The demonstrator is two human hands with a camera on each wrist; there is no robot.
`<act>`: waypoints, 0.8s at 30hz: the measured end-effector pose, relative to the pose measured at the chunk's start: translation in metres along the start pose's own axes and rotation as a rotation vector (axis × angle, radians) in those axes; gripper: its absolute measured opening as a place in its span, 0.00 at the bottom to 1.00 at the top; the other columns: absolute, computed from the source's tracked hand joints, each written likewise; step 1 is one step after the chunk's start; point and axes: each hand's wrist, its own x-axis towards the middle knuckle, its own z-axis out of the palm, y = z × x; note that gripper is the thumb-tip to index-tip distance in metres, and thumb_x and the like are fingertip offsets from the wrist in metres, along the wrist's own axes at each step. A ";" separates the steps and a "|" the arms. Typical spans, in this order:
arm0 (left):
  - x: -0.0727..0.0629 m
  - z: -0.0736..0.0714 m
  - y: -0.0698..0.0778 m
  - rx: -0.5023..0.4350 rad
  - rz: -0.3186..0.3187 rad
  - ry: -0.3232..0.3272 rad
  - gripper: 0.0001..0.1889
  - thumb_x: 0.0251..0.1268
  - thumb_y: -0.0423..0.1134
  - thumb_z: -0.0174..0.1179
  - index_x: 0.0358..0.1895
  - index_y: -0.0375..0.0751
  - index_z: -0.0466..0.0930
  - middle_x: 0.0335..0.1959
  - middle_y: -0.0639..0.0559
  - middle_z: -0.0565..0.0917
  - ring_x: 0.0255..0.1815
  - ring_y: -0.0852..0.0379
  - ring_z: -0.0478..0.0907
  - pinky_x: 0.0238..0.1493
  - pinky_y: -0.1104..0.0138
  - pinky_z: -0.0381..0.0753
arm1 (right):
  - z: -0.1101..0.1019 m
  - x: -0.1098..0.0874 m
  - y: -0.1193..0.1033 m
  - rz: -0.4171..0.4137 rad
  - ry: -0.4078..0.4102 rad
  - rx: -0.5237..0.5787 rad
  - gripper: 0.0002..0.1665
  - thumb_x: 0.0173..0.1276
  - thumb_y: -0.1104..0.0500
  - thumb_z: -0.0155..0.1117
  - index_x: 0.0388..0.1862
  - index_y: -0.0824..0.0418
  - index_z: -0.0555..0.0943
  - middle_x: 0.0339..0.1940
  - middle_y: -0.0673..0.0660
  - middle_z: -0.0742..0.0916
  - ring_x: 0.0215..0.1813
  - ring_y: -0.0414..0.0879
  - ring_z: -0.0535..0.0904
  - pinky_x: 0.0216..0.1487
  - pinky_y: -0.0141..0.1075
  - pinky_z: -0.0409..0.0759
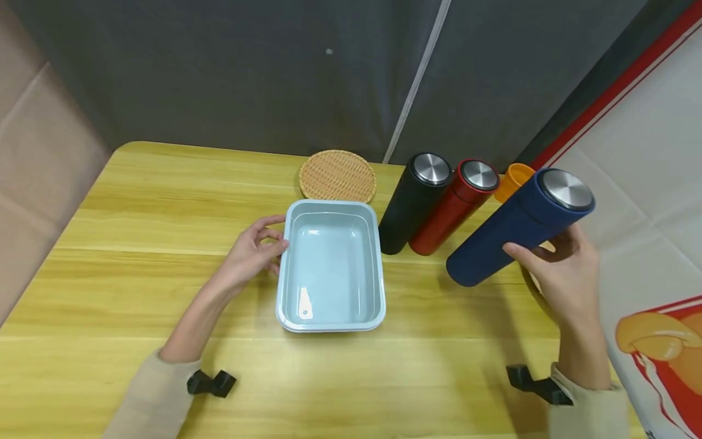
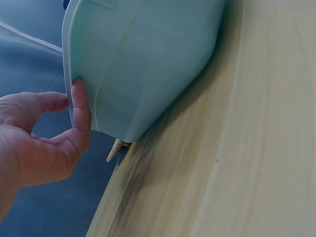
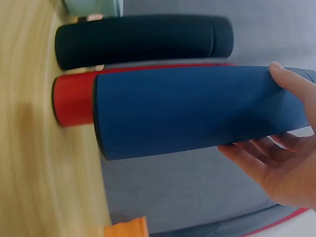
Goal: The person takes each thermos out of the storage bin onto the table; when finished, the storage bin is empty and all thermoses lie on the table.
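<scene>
My right hand (image 1: 559, 274) grips a dark blue thermos bottle (image 1: 510, 228) with a steel-topped lid, thumb on one side and fingers round the other. In the right wrist view the bottle's base hangs off the wooden table. My left hand (image 1: 255, 250) pinches the left rim of a pale blue rectangular tub (image 1: 334, 274), thumb and a finger on either side of the rim in the left wrist view. A red thermos (image 1: 452, 210) and a black thermos (image 1: 411, 204) stand upright between the tub and the blue bottle.
A round woven mat (image 1: 337, 175) lies behind the tub at the table's back edge. An orange cup-like item (image 1: 515, 181) sits behind the blue bottle. A round-edged item, mostly hidden, is under my right hand. A grey partition (image 1: 247, 79) borders the wooden table (image 1: 137, 256).
</scene>
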 end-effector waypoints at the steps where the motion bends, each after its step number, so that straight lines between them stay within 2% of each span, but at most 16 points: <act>1: 0.000 0.000 0.000 -0.002 0.000 -0.001 0.32 0.66 0.28 0.56 0.72 0.37 0.57 0.49 0.37 0.72 0.26 0.54 0.78 0.26 0.58 0.87 | -0.001 0.002 0.003 0.024 0.015 -0.029 0.39 0.48 0.79 0.72 0.61 0.63 0.76 0.47 0.59 0.81 0.46 0.47 0.79 0.41 0.23 0.82; 6: 0.000 0.000 -0.001 -0.012 0.005 -0.006 0.31 0.67 0.27 0.56 0.72 0.35 0.56 0.49 0.37 0.71 0.26 0.54 0.79 0.26 0.59 0.86 | -0.001 0.017 0.023 0.089 0.077 -0.077 0.39 0.50 0.74 0.74 0.63 0.58 0.75 0.49 0.57 0.81 0.48 0.46 0.78 0.39 0.22 0.80; 10: 0.000 -0.001 -0.002 -0.015 0.007 -0.008 0.31 0.67 0.28 0.56 0.72 0.35 0.57 0.49 0.36 0.71 0.27 0.53 0.79 0.26 0.60 0.86 | 0.001 0.029 0.042 0.090 0.115 -0.079 0.40 0.51 0.71 0.75 0.64 0.56 0.74 0.51 0.55 0.81 0.50 0.45 0.77 0.45 0.25 0.77; 12: 0.000 0.000 -0.002 -0.015 0.007 -0.008 0.31 0.67 0.28 0.57 0.71 0.35 0.57 0.49 0.36 0.71 0.27 0.53 0.79 0.27 0.59 0.87 | 0.002 0.034 0.051 0.099 0.128 -0.046 0.40 0.50 0.71 0.76 0.64 0.56 0.74 0.52 0.55 0.81 0.50 0.45 0.77 0.48 0.27 0.75; 17: 0.001 0.000 -0.003 -0.012 0.006 -0.011 0.31 0.67 0.28 0.57 0.71 0.36 0.57 0.49 0.36 0.72 0.27 0.52 0.79 0.27 0.58 0.87 | 0.004 0.042 0.069 0.141 0.126 -0.064 0.40 0.50 0.68 0.77 0.64 0.55 0.74 0.52 0.53 0.81 0.51 0.44 0.76 0.49 0.29 0.73; 21: 0.001 0.000 -0.002 -0.007 0.003 -0.008 0.31 0.67 0.28 0.57 0.71 0.35 0.57 0.48 0.36 0.71 0.27 0.52 0.79 0.27 0.58 0.86 | 0.005 0.044 0.077 0.130 0.117 -0.138 0.40 0.52 0.66 0.77 0.64 0.53 0.73 0.51 0.51 0.81 0.50 0.42 0.76 0.50 0.29 0.73; 24: 0.001 0.000 -0.001 -0.003 0.003 -0.004 0.31 0.67 0.28 0.57 0.72 0.35 0.57 0.48 0.37 0.71 0.28 0.52 0.79 0.27 0.59 0.86 | 0.006 0.046 0.080 0.142 0.112 -0.148 0.39 0.52 0.66 0.76 0.64 0.53 0.73 0.50 0.50 0.81 0.50 0.42 0.77 0.50 0.29 0.73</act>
